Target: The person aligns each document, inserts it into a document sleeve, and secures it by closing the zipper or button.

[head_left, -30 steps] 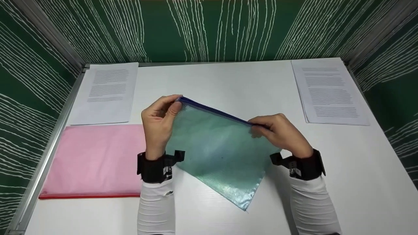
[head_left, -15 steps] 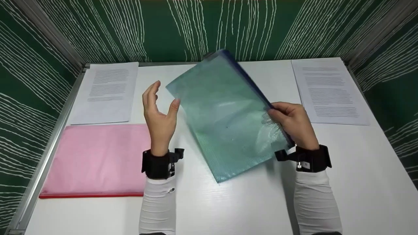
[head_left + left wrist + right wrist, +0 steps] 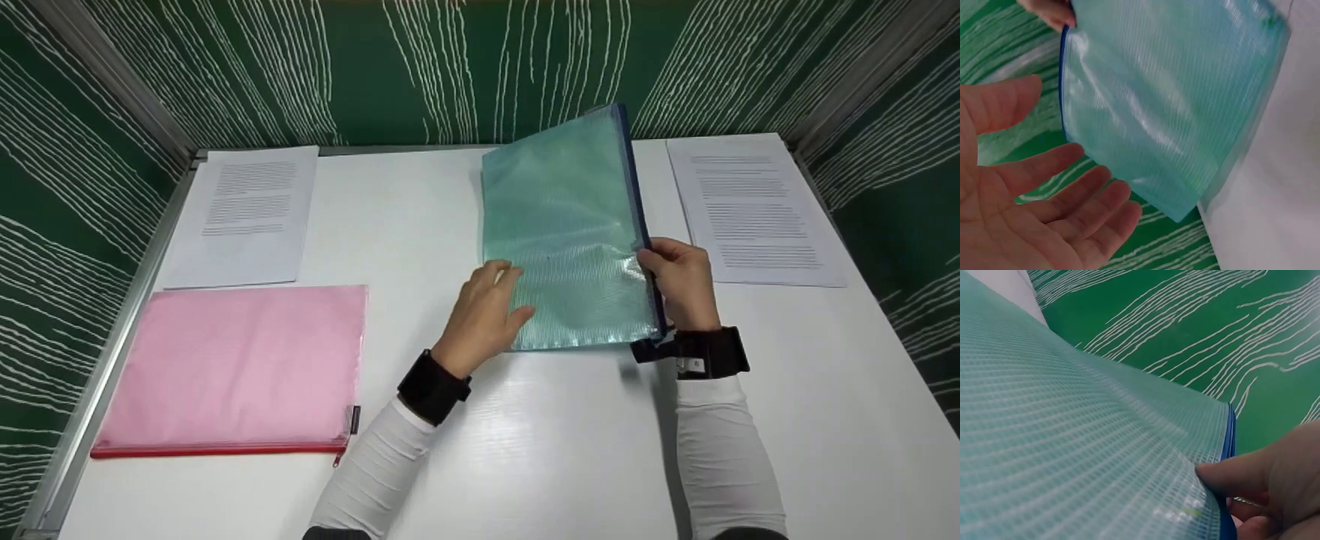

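Note:
A translucent green mesh zip pouch [image 3: 562, 225] with a dark blue zipper edge is held up above the table, that edge turned to the right. My right hand [image 3: 682, 281] pinches the blue edge between thumb and fingers, as the right wrist view also shows with the thumb [image 3: 1235, 475] on the mesh. At the pouch's lower left, my left hand [image 3: 484, 319] has its fingers spread. In the left wrist view the left palm [image 3: 1010, 225] faces the pouch [image 3: 1151, 101] with nothing gripped; whether its fingertips touch the pouch I cannot tell.
On the white table [image 3: 540, 450], a pink zip pouch [image 3: 240, 367] with a red zipper lies at the left. Printed sheets [image 3: 244, 214] lie behind it, and another paper stack [image 3: 757, 210] is at the back right. Green white-streaked panels [image 3: 480, 75] surround the table.
The green pouch has turned so its blue edge runs nearly upright on the right. My left hand let go of its corner, then moved right and lower to the pouch's left side.

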